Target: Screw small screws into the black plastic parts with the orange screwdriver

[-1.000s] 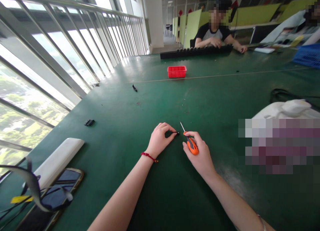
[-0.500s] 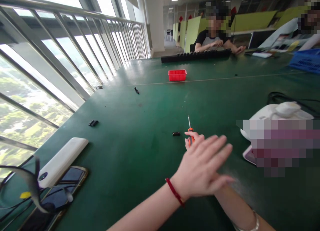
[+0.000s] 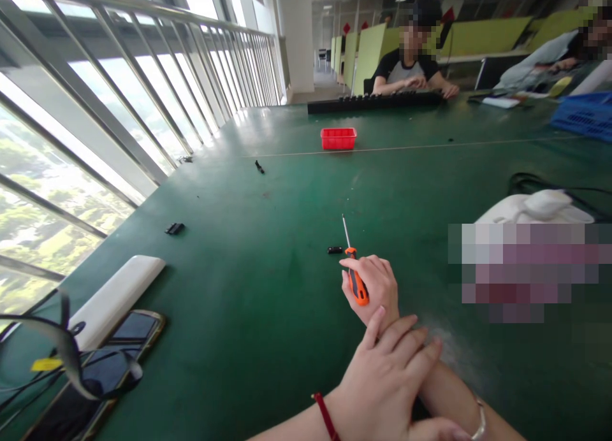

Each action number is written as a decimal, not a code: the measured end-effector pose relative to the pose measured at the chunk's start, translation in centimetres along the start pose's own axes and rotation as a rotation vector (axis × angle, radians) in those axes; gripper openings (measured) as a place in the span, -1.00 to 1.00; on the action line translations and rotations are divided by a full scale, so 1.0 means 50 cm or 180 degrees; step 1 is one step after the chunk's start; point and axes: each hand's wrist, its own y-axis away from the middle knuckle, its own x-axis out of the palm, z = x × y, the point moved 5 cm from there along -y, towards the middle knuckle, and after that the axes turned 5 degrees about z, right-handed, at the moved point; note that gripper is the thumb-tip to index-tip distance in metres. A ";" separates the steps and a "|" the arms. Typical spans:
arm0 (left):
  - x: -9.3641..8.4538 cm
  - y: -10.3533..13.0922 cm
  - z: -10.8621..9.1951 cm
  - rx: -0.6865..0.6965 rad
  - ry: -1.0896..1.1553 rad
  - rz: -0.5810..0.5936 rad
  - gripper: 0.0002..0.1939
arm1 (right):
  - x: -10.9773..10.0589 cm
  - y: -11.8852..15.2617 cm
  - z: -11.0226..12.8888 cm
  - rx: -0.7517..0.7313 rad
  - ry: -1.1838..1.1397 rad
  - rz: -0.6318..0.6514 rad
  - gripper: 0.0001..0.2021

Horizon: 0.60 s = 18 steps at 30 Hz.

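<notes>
Fingers [image 3: 371, 264] of the right hand [image 3: 385, 291] are closed around the orange-and-dark handle of a screwdriver [image 3: 358, 289], whose metal shaft points away from the wearer, over the green desk [image 3: 258, 262]. Spread and not clenched, the left hand [image 3: 382, 371] lies across the right wrist and forearm, touching them; no object shows in its grasp. A red bracelet [image 3: 326, 417] circles the left wrist, and a pale bangle [image 3: 480, 420] the right. Just left of the screwdriver, near the front end of its handle, a small black cylinder [image 3: 335, 250] lies on its side on the desk, apart from both hands. Farther left are a black block [image 3: 174, 228] and, beyond it, a thin black part [image 3: 259, 167]. A red tray [image 3: 338, 139] stands farther forward, short of a long black bar [image 3: 375, 102], behind which a person [image 3: 406, 71] sits. At the near left, a white oblong case [image 3: 119, 301] lies beside a phone [image 3: 136, 332], with a grey strap [image 3: 71, 358] and cables partly over the phone. A blue basket [image 3: 586, 115] is at the far right.
</notes>
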 end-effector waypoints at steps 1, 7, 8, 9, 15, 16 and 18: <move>-0.002 0.004 -0.001 -0.0007 0.0061 0.0053 -0.24 | -0.001 0.000 0.000 -0.0001 -0.0022 0.0000 -0.87; -0.005 0.021 0.003 0.0083 0.0278 0.0186 -0.29 | 0.000 0.000 0.000 0.0034 -0.0085 0.0062 -0.87; -0.008 0.025 0.003 0.0102 0.0304 0.0176 -0.31 | 0.000 -0.001 0.000 0.0049 -0.0120 0.0059 -0.86; -0.012 0.029 0.002 0.0128 0.0329 0.0178 -0.33 | -0.001 -0.001 -0.002 0.0067 -0.0166 0.0046 -0.86; -0.116 0.041 0.043 0.0117 0.0580 -0.0609 -0.74 | -0.008 -0.004 -0.054 0.0838 -0.0771 -0.0233 -0.87; -0.145 0.038 0.071 -0.0127 0.0491 -0.0940 -0.80 | -0.010 -0.001 -0.068 0.1091 -0.0843 -0.0336 -0.87; -0.195 0.026 0.134 -0.0664 0.0222 -0.1433 -0.85 | -0.009 0.003 -0.086 0.1430 -0.0961 -0.0382 -0.86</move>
